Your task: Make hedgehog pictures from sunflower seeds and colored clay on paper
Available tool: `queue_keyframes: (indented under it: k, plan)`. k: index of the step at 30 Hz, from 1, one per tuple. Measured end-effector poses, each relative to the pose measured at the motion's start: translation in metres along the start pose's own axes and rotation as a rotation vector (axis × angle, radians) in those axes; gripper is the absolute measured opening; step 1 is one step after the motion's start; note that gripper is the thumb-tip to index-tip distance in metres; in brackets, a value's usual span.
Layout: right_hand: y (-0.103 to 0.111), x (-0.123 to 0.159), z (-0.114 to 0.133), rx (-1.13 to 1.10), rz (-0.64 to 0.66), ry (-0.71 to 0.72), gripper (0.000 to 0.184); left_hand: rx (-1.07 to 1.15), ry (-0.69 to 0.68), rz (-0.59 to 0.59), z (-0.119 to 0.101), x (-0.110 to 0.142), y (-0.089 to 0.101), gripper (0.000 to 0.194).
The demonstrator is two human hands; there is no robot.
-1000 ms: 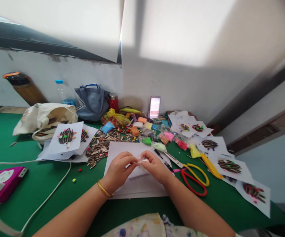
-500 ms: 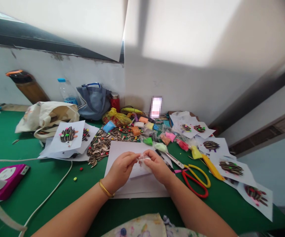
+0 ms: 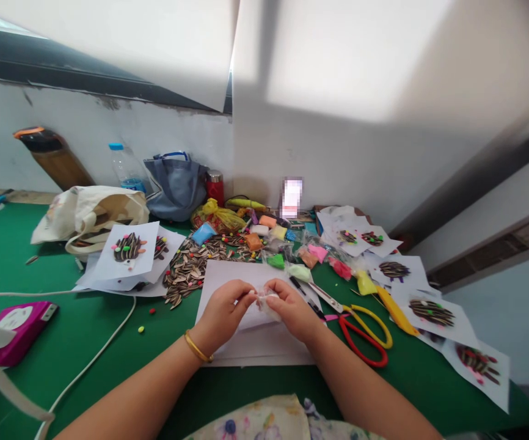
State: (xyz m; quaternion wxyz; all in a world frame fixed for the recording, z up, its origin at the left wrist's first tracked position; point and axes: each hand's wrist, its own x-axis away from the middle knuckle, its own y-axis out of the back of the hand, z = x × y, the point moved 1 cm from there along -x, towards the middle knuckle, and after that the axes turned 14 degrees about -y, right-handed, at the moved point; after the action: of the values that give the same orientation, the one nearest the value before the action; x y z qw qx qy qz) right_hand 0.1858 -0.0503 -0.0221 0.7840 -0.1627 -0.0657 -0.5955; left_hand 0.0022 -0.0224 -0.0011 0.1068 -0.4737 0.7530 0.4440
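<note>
Over a stack of white paper (image 3: 264, 351), my two hands meet in front of me. My right hand (image 3: 292, 308) is closed on a small clear plastic bag (image 3: 270, 307) with white modelling clay in it. My left hand (image 3: 228, 308), a gold bangle at its wrist, pinches a bit of white clay (image 3: 252, 293) by the bag's mouth. The fingers hide part of the bag. Just right of my right hand lie a black marker (image 3: 305, 294) and scissors with red and yellow handles (image 3: 360, 339).
Striped sunflower seeds (image 3: 186, 269) are heaped behind the paper, beside several bags of coloured clay (image 3: 318, 252). Sheets with seed pictures (image 3: 432, 311) line the right edge; more (image 3: 129, 250) lie left. A yellow cutter (image 3: 395, 311), a white cable (image 3: 109, 342) and a magenta box (image 3: 21, 330) surround the work.
My left fingertips have drawn slightly left from the bag, and the white bit between them now shows. My right hand stays on the bag. The view has shifted slightly.
</note>
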Motion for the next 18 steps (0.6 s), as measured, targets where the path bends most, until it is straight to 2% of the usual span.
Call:
queue_keyframes:
  k: [3,7,12,14,18]
  plan:
    - [0.0006,-0.0007,-0.0011,-0.009,-0.003,-0.003,0.02,0.04,-0.003,-0.001,0.0004,0.0,0.0011,0.019]
    - [0.0022,-0.0015,-0.0009,-0.03,-0.003,0.035,0.022,0.185,0.013,-0.086,0.0016,-0.0009,-0.0006,0.014]
    - [0.0026,-0.002,0.0001,-0.035,-0.022,0.023,0.025,0.278,0.136,-0.165,0.0044,-0.0012,-0.0044,0.014]
    - [0.0023,-0.0019,0.0001,-0.004,-0.031,0.025,0.025,0.269,0.146,-0.161,0.004,-0.0015,-0.0039,0.012]
    - [0.0019,-0.0011,0.0004,0.049,-0.04,0.037,0.023,0.222,0.081,-0.111,0.0004,-0.003,-0.0013,0.009]
